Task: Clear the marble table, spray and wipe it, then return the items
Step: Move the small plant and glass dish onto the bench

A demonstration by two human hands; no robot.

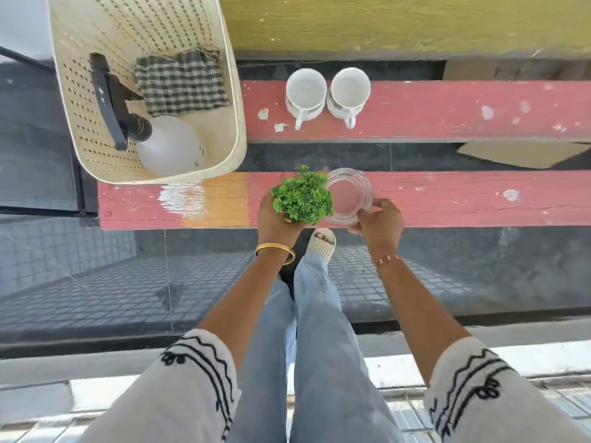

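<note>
My left hand (274, 219) grips a small green artificial plant (302, 196) from below, over the near red wooden plank (447, 199). Its pot is hidden under the leaves. Right beside it, my right hand (379, 220) pinches the near rim of a clear glass ashtray (350, 195) that lies on the same plank. Two white cups (306, 91) (349, 89) stand side by side on the far red plank (463, 110). A cream perforated basket (224, 145) at the upper left holds a spray bottle (166, 143) and a folded checked cloth (180, 81).
A yellow-green plank (399, 20) runs behind the red ones. Flat cardboard pieces (524, 153) lie at the right between the planks. Dark glossy flooring (112, 292) lies below, with my legs and one sandalled foot (324, 244) under the near plank.
</note>
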